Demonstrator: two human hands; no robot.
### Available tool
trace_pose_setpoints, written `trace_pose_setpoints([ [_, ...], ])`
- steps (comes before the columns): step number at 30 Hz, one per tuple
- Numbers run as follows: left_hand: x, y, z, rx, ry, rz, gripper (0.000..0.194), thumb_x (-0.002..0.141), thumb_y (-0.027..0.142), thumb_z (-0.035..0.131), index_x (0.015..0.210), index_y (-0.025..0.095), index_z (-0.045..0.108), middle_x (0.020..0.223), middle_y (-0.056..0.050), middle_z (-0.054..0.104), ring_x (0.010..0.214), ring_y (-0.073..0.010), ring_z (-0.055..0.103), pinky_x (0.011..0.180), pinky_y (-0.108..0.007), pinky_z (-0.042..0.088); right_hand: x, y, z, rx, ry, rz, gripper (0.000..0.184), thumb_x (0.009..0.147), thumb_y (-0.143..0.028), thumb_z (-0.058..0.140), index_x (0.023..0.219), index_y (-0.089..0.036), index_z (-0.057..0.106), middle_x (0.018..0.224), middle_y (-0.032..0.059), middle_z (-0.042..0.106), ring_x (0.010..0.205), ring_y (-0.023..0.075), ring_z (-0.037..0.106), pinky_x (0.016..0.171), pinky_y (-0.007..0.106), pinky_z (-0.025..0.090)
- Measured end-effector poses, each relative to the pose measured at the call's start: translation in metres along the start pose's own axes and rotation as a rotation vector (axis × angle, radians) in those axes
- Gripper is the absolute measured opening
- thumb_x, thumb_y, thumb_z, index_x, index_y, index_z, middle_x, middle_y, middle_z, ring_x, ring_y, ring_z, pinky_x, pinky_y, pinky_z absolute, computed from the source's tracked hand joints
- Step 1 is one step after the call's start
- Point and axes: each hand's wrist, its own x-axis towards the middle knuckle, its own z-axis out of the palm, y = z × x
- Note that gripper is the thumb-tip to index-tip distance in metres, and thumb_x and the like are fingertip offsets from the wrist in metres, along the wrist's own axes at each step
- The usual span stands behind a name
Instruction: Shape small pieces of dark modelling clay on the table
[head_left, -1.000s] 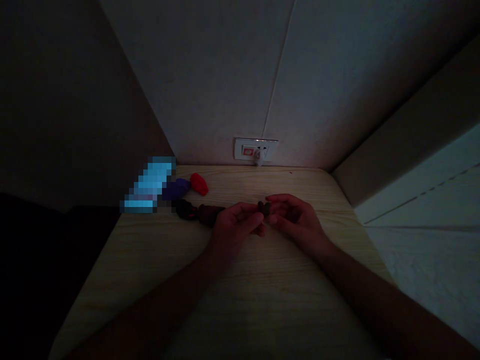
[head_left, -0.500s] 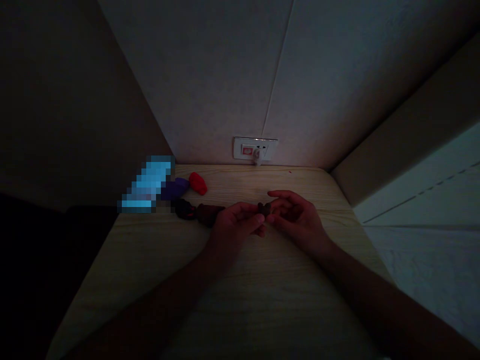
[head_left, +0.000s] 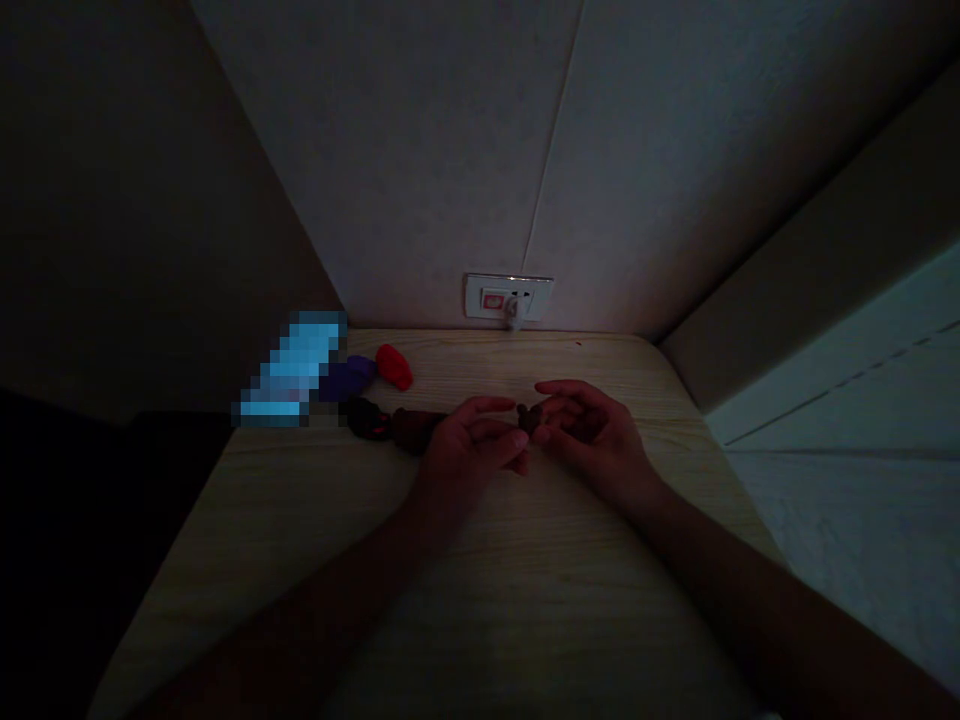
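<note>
A small dark brown lump of modelling clay (head_left: 529,418) with rounded bumps on top is held between my two hands above the wooden tabletop. My right hand (head_left: 596,437) pinches it from the right with thumb and fingers, the index finger stretched out above. From the left, my left hand (head_left: 474,440) has its thumb at the clay's lower edge, its index finger straightened beside the top. Just behind my left hand lies a larger brown clay lump (head_left: 412,430), partly hidden by that hand. A black lump (head_left: 367,418) with a reddish mark sits next to it.
Farther back on the tabletop (head_left: 525,560) are a red clay lump (head_left: 394,367) and a purple one (head_left: 350,378). A bright, pixelated rectangular object (head_left: 292,370) stands at the left edge. A wall socket (head_left: 508,296) with a plug is behind; a pale panel (head_left: 847,370) rises on the right.
My left index finger has straightened and lifted slightly off the small brown clay lump, which has tilted a little. My right hand has stayed nearly in place.
</note>
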Motion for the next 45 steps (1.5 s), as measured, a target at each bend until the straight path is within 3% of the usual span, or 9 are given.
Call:
trace_pose_setpoints([
  [5,-0.0044,0.0067,0.0032,0.096,0.010,0.070,0.054,0.078,0.025,0.084,0.126,0.017,0.059,0.072,0.002,0.075,0.058,-0.0126,0.068,0.060,-0.026,0.057,-0.0008,-0.0013,0.0006,0.050,0.004,-0.001,0.045,0.074,-0.026,0.092,0.115,-0.027,0.073,0.095,0.0018,0.078,0.078,0.0131,0.073,0.071,0.024,0.060],
  [11,-0.0054,0.0056,0.0017,0.149,0.025,0.124,0.040,0.078,0.022,0.083,0.116,0.017,0.068,0.075,0.002,0.075,0.058,-0.0108,0.068,0.057,-0.023,0.055,-0.0007,-0.0022,0.0020,0.059,-0.005,-0.002,0.045,0.074,-0.024,0.092,0.115,-0.027,0.073,0.094,0.0021,0.079,0.077,0.0124,0.073,0.069,0.023,0.059],
  [20,-0.0040,0.0063,0.0028,0.175,0.048,0.135,0.034,0.076,0.021,0.083,0.109,0.017,0.072,0.072,0.002,0.074,0.056,-0.0109,0.067,0.055,-0.022,0.055,-0.0010,-0.0020,0.0019,0.026,0.000,-0.006,0.045,0.074,-0.026,0.092,0.114,-0.026,0.073,0.094,0.0023,0.079,0.076,0.0130,0.072,0.068,0.024,0.059],
  [25,-0.0030,0.0041,0.0011,0.165,0.039,0.130,0.034,0.076,0.022,0.083,0.108,0.017,0.072,0.073,0.002,0.074,0.055,-0.0113,0.067,0.055,-0.023,0.055,-0.0003,-0.0031,0.0032,0.050,0.007,-0.002,0.044,0.072,-0.024,0.093,0.112,-0.027,0.074,0.092,0.0016,0.079,0.074,0.0126,0.072,0.067,0.024,0.059],
  [32,-0.0032,0.0053,0.0017,0.170,0.033,0.135,0.031,0.077,0.021,0.082,0.107,0.017,0.072,0.072,0.002,0.075,0.055,-0.0103,0.067,0.055,-0.022,0.054,-0.0024,-0.0034,0.0039,0.053,0.016,0.018,0.039,0.071,-0.026,0.093,0.106,-0.026,0.076,0.092,0.0020,0.079,0.059,0.0099,0.063,0.050,0.022,0.051],
  [45,-0.0067,0.0086,0.0033,0.217,0.115,0.117,0.033,0.074,0.025,0.085,0.104,0.016,0.079,0.068,-0.001,0.076,0.052,-0.0132,0.067,0.050,-0.025,0.055,-0.0034,-0.0050,0.0053,0.029,0.029,0.016,0.039,0.069,-0.028,0.095,0.102,-0.026,0.075,0.093,0.0018,0.079,0.056,0.0093,0.061,0.048,0.022,0.051],
])
